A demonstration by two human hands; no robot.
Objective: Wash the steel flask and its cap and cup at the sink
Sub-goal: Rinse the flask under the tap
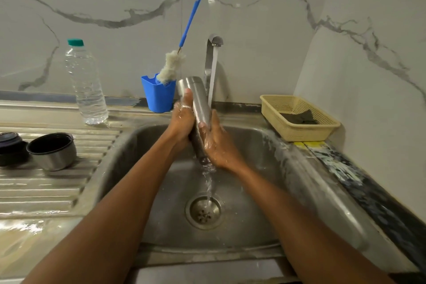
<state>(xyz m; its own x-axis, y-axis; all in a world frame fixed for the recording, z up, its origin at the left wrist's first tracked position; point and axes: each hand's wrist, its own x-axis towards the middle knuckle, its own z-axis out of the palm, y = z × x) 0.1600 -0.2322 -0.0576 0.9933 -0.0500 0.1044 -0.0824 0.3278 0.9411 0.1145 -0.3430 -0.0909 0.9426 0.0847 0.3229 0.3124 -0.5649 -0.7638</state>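
The steel flask [198, 97] is held upside down over the sink [265, 168], mouth pointing at the drain, under the running tap [213, 44]. My left hand [183, 120] holds its left side, thumb lying up the body. My right hand [216, 143] grips its lower right side. Water streams off the flask's mouth into the drain [204, 212]. On the left draining board stand the steel cup [53, 151], mouth up, and the dark cap [11, 147] beside it at the frame edge.
A clear water bottle [86, 85] with a green lid stands behind the draining board. A blue holder [158, 97] with a blue-handled bottle brush [175, 64] sits left of the tap. At the right, a yellow basket [299, 120] holds a dark scrub pad.
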